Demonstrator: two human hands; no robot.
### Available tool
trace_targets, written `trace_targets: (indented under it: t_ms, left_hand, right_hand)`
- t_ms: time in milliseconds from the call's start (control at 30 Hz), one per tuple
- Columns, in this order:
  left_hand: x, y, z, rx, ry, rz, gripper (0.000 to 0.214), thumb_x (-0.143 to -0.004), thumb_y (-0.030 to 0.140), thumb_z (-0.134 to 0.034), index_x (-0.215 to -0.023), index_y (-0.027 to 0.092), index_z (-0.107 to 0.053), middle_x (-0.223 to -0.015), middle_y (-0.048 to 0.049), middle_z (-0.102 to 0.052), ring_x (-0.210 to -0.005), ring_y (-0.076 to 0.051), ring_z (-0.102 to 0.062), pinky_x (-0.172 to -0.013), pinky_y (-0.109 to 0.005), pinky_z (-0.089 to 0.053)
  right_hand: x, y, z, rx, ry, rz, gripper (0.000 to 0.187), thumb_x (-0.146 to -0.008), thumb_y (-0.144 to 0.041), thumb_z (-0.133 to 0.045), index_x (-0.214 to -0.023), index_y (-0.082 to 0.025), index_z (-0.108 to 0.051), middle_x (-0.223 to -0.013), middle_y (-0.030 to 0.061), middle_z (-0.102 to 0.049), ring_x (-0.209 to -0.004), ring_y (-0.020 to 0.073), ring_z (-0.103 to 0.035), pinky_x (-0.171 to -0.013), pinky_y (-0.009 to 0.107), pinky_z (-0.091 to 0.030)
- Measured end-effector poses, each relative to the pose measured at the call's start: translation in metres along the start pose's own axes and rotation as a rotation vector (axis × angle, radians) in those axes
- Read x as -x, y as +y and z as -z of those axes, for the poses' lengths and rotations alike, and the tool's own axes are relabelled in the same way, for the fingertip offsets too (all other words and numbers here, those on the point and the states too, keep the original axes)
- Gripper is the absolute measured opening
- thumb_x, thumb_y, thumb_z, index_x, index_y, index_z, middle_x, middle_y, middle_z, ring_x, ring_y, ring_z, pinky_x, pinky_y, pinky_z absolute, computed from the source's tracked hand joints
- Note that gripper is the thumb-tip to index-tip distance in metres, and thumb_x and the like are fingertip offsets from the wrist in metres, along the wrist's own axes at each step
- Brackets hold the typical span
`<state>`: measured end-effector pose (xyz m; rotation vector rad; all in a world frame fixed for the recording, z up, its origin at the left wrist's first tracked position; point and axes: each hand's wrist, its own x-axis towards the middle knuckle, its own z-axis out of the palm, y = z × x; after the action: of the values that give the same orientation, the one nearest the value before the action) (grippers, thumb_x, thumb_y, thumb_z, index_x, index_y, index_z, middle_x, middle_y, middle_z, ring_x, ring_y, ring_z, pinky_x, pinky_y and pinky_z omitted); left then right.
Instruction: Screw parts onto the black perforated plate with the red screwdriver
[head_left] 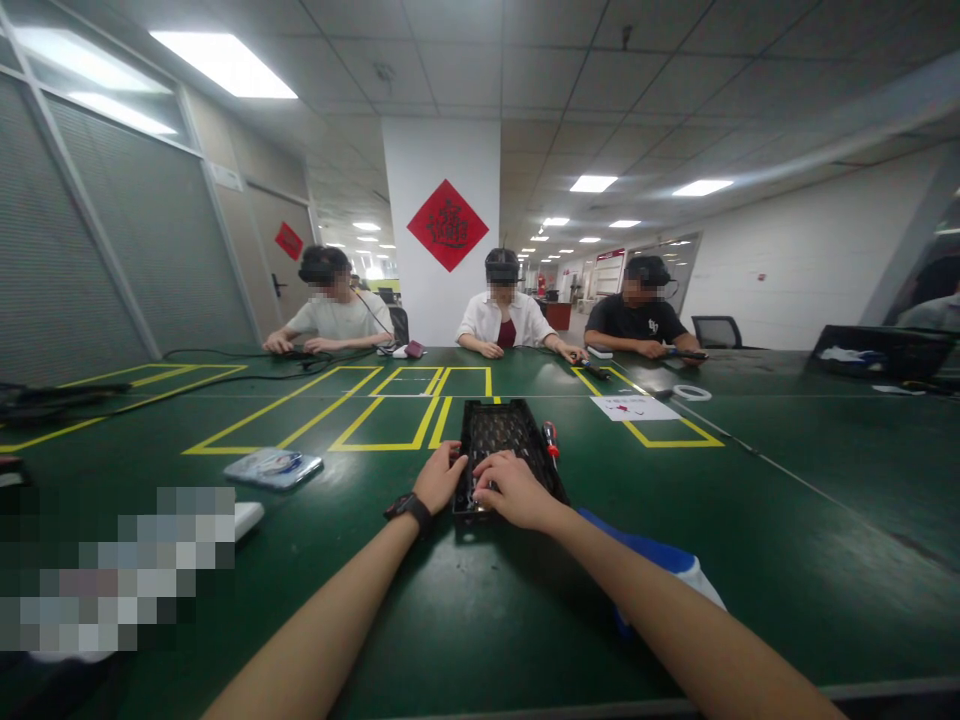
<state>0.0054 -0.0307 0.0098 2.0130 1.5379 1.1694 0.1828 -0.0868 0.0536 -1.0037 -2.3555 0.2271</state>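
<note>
A black rectangular plastic tray (501, 428) with rows of small cells lies on the green table in front of me. At its left edge, my left hand (439, 480) has its fingers and thumb closed on the side wall. My right hand (516, 488) reaches over the near part of the tray with fingers curled down into it. Its fingertips are pressed together around something small that I cannot make out. Against the tray's right side rests a red and black screwdriver (551, 444).
A flat plastic-wrapped packet (274, 468) lies to the left. Under my right forearm is a blue and white item (652, 560). Farther off are a printed paper sheet (634, 408), a white ring (691, 393) and yellow tape outlines (379, 448). Several people sit across the table.
</note>
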Motion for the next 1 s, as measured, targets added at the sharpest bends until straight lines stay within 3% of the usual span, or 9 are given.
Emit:
trace_targets:
  t_ms: [600, 733, 900, 1000]
  left_hand:
    - [0.001, 0.002, 0.000, -0.014, 0.005, 0.011, 0.033, -0.083, 0.031, -0.043, -0.110, 0.012, -0.048, -0.102, -0.0120, -0.061, -0.095, -0.020, -0.058, -0.087, -0.033, -0.043]
    - [0.001, 0.004, 0.001, -0.010, -0.005, 0.014, 0.034, -0.083, 0.031, -0.043, -0.110, 0.011, -0.047, -0.102, -0.0117, -0.061, -0.093, -0.019, -0.058, -0.085, -0.032, -0.043]
    - [0.002, 0.007, 0.003, -0.033, -0.016, 0.034, 0.034, -0.080, 0.026, -0.043, -0.111, 0.011, -0.048, -0.103, -0.0120, -0.060, -0.095, -0.019, -0.057, -0.085, -0.032, -0.043]
    - [0.002, 0.006, 0.003, -0.029, -0.021, 0.038, 0.036, -0.078, 0.023, -0.044, -0.112, 0.012, -0.048, -0.104, -0.0114, -0.060, -0.095, -0.019, -0.057, -0.086, -0.032, -0.043]
  right_hand:
    - [-0.001, 0.005, -0.007, 0.017, 0.030, -0.038, 0.012, -0.073, -0.029, -0.061, -0.066, -0.020, -0.066, -0.095, 0.0012, -0.064, -0.096, 0.0175, -0.048, -0.085, 0.033, -0.032]
    - [-0.003, 0.003, -0.004, 0.028, 0.114, -0.059, 0.014, -0.078, -0.029, -0.056, -0.072, -0.020, -0.065, -0.092, 0.0021, -0.064, -0.094, 0.0165, -0.049, -0.085, 0.031, -0.033]
    - [-0.003, 0.023, 0.024, 0.157, 0.348, -0.275, 0.026, -0.087, -0.030, -0.038, -0.082, -0.019, -0.062, -0.090, 0.0045, -0.062, -0.091, 0.0159, -0.051, -0.083, 0.030, -0.035]
    - [0.006, 0.053, 0.042, 0.330, 0.356, -0.476, 0.025, -0.086, -0.029, -0.037, -0.093, -0.019, -0.059, -0.097, 0.0083, -0.061, -0.095, 0.0197, -0.051, -0.081, 0.032, -0.036]
